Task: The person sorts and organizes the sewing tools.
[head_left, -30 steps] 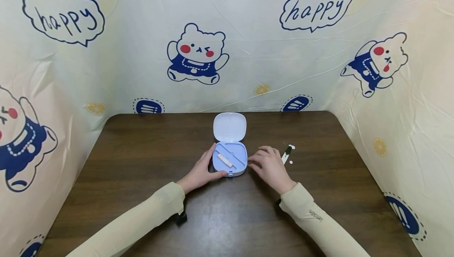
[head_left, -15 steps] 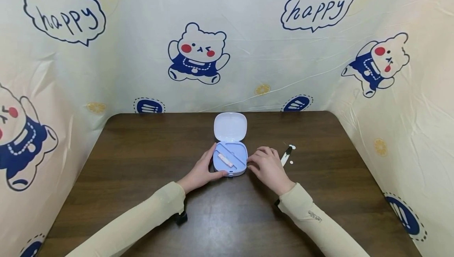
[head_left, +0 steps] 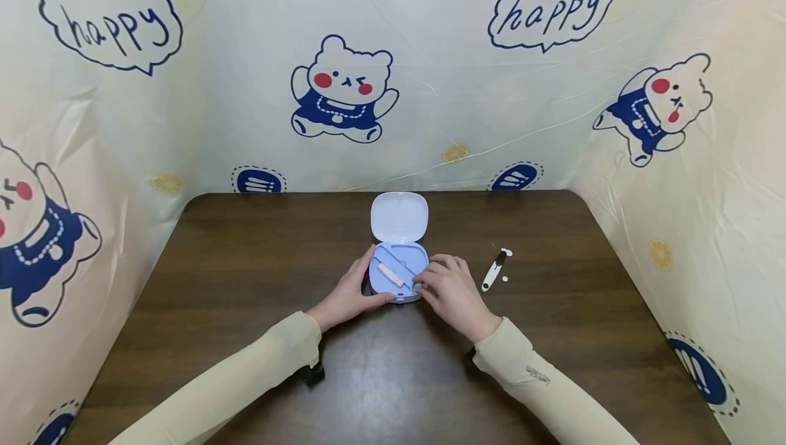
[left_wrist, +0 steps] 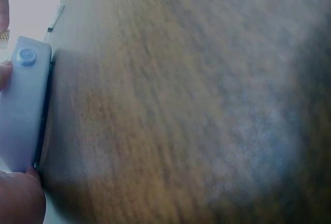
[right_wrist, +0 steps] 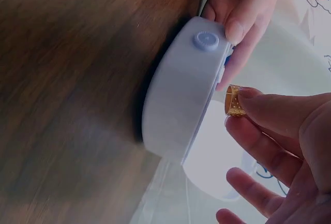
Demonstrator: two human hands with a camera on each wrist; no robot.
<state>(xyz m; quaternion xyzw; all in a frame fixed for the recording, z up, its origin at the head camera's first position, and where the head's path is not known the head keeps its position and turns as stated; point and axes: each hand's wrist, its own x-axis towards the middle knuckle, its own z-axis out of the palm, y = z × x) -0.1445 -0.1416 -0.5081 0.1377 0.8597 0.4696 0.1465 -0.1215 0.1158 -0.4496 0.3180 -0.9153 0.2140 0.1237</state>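
Observation:
A light-blue sewing box point(head_left: 382, 259) stands on the table with its lid point(head_left: 399, 217) raised. My left hand point(head_left: 348, 297) grips its left side, thumb at the front edge near the round button point(right_wrist: 206, 40). Between thumb and index finger, my right hand point(head_left: 457, 295) pinches a gold dimpled thimble point(right_wrist: 237, 100), held over the box's right front corner. In the right wrist view the other right fingers spread loosely below it. A small pale strip with faint markings point(head_left: 390, 274) lies in the box's tray, beside a diagonal groove.
Right of the box lies a slim white-and-black tool point(head_left: 493, 273) with a white piece point(head_left: 506, 252) at its far end. A small white disc point(head_left: 505, 279) is beside it. Printed cloth point(head_left: 430, 104) hangs behind the brown table point(head_left: 245, 247).
My right hand has moved left from beside the box to over its right front corner, uncovering the white-and-black tool. The left hand keeps its grip on the box.

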